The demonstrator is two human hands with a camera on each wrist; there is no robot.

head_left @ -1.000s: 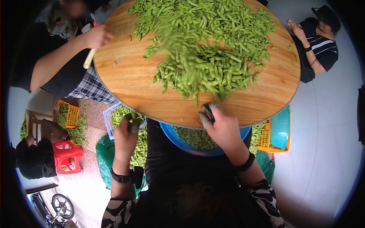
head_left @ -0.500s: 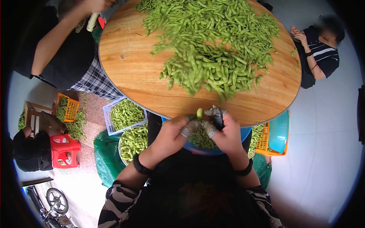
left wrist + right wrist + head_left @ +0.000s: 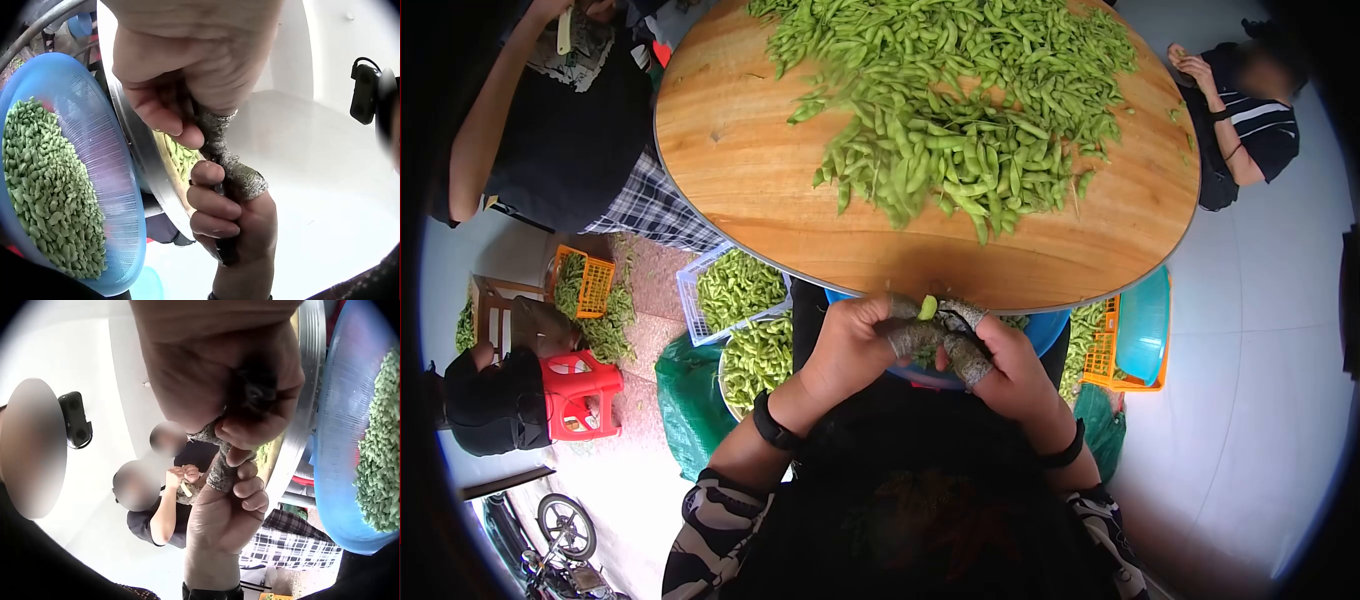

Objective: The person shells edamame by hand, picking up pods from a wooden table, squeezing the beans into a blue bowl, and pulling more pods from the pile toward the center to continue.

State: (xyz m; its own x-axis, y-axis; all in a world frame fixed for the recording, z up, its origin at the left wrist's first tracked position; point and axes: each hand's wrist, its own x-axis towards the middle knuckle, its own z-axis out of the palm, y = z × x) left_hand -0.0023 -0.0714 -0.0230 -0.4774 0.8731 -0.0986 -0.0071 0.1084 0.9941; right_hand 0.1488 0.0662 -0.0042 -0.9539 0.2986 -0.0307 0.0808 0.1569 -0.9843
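Note:
Over the table's near edge, the left hand (image 3: pixel 850 345) pinches a green pod (image 3: pixel 928 307) between wrapped thumb and fingers. Touching it, the right hand (image 3: pixel 1008 370) has its wrapped thumb against the left fingertips. Its other fingers curl round a small dark object (image 3: pixel 226 249), seen in the left wrist view; what it is, I cannot tell. Grey, worn wrapping covers both thumbs. Just below the hands is a blue basket (image 3: pixel 94 147) holding loose shelled beans (image 3: pixel 53 200). A large heap of pods (image 3: pixel 960 150) lies on the round wooden table (image 3: pixel 730 200).
Left of the lap stand a white crate (image 3: pixel 690 305) of pods and a green sack (image 3: pixel 685 405). An orange crate (image 3: pixel 1103 355) and a teal basket (image 3: pixel 1145 325) are at the right. One person (image 3: pixel 565 150) is at the left, another (image 3: pixel 1255 120) at the right.
The left hand has come from beside the table to meet the right hand, which moved slightly down from the table edge. Since half a second ago both stay together around the pod.

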